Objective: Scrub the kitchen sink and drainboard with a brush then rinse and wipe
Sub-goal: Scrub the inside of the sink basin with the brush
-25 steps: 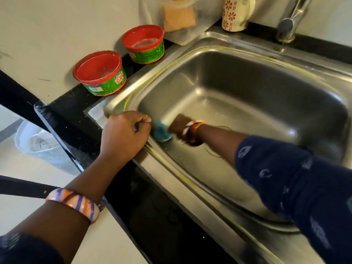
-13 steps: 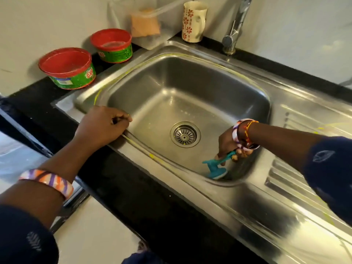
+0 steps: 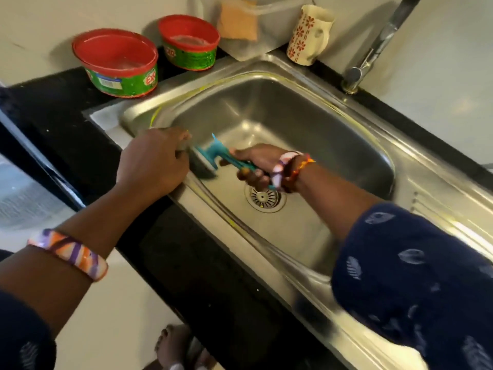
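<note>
Holding the teal brush (image 3: pixel 213 156) by its handle, the right hand (image 3: pixel 256 166) pushes its bristles against the sink (image 3: pixel 306 124) wall by the near-left rim, where the left hand (image 3: pixel 154 161) rests with curled fingers, its grip unclear

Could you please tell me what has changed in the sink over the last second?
The right hand, gripping the teal brush throughout, swept it from the sink's near-left wall to the near-right corner, then back beside the left hand. The left hand stayed on the front rim; the two red tubs stayed put.
</note>
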A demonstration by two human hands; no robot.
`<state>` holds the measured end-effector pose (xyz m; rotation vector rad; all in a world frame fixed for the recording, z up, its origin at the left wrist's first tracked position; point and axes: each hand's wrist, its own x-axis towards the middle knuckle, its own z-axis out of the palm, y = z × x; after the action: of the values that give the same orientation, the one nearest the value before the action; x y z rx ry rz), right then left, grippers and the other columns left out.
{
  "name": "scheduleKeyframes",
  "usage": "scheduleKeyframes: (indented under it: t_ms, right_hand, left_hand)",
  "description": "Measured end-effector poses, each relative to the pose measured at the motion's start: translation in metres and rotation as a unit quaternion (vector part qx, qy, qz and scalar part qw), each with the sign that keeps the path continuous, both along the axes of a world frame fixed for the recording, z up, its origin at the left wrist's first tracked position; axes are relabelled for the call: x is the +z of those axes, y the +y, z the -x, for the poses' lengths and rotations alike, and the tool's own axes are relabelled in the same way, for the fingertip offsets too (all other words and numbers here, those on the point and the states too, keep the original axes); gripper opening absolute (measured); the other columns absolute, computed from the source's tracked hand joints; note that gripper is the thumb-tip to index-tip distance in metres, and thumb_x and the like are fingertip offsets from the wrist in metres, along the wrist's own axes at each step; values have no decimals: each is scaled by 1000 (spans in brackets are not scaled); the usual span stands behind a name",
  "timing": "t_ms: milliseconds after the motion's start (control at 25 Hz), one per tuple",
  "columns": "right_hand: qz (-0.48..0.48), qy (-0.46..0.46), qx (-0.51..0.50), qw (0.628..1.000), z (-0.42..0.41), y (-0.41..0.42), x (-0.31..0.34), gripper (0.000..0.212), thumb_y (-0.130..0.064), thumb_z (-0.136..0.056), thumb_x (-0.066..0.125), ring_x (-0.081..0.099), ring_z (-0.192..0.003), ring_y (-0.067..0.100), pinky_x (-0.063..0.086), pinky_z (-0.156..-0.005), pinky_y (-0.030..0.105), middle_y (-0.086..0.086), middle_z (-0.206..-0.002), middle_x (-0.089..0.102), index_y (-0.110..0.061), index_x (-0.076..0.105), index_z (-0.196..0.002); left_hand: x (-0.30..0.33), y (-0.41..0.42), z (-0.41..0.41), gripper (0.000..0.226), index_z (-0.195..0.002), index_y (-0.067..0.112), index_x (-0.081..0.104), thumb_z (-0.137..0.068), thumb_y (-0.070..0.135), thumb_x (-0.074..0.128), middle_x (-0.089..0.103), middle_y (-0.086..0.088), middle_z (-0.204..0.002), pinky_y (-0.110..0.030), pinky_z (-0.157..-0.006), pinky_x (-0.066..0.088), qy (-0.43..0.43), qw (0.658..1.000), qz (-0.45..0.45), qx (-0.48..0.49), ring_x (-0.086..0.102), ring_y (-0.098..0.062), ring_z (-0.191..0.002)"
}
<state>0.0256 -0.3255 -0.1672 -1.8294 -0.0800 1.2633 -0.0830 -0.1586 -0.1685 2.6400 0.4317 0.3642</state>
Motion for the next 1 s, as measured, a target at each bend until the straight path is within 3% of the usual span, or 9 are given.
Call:
scheduleKeyframes:
  t_ms: [80,160,240,400,520,680,760,880,1000]
  right_hand:
    - [169,-65,138,974,5,-56,11,33,-40,-89,57,37,-28,8,31,-34,13,1,-40,50,-8,62,-86]
    - [330,-38,261,906,10,-108,24,68,-56,-60,77,45,-47,19,40,-50,28,12,-59,56,0,66,-97]
    - [366,-3,251,896,12,-132,32,75,-63,-42,82,43,-52,19,38,-53,29,13,-66,55,-7,70,-91]
    - [266,-57,145,951,25,-80,20,28,-33,-90,58,31,-24,8,27,-33,10,2,-39,47,-9,56,-77]
    - [148,-77,29,986,19,-9,-8,25,-33,-92,53,29,-25,6,22,-32,10,2,-47,47,-8,59,-89]
    - [15,-9,-150,988,14,51,-10,29,-32,-96,46,28,-24,3,21,-29,8,5,-58,43,-7,56,-107]
    - [19,-33,-105,994,17,41,-5,31,-33,-95,48,26,-25,3,20,-29,9,3,-53,44,-8,56,-112]
    - [138,-65,73,986,14,-26,17,28,-32,-94,50,30,-26,5,24,-31,10,-2,-40,46,-6,59,-86]
    - [356,-42,255,898,19,-90,41,28,-33,-92,56,37,-25,7,32,-31,12,-3,-38,50,-11,59,-75]
  left_hand:
    - [0,0,2,29,-115,22,64,-89,20,52,66,-10,-108,-33,-71,43,19,999,5,-42,60,-27,-93]
    - [-1,0,2,23,-104,20,69,-90,25,51,68,-8,-97,-30,-65,39,26,997,0,-70,58,-23,-80]
    - [-2,1,1,23,-96,20,71,-91,28,49,68,-7,-87,-29,-62,38,29,996,-2,-80,56,-20,-72]
    - [-3,3,-2,26,-90,19,70,-91,29,46,67,-6,-83,-30,-60,41,39,997,22,-67,60,-22,-73]
    - [-4,4,-4,26,-97,19,69,-91,27,45,67,-7,-90,-29,-61,41,-1,998,30,-49,58,-19,-80]
    - [1,1,-6,33,-119,14,60,-90,20,46,64,-9,-114,-35,-88,42,-51,998,22,-27,54,-25,-106]
    - [4,1,-4,36,-123,12,57,-89,17,46,61,-10,-121,-34,-104,33,-56,998,21,-33,52,-27,-112]
    - [1,4,-4,31,-111,15,66,-89,18,45,66,-9,-113,-32,-106,31,-44,997,32,-47,57,-27,-105]
    - [2,4,-3,27,-88,15,69,-90,22,43,69,-6,-89,-32,-92,41,-30,997,32,-65,59,-25,-87]
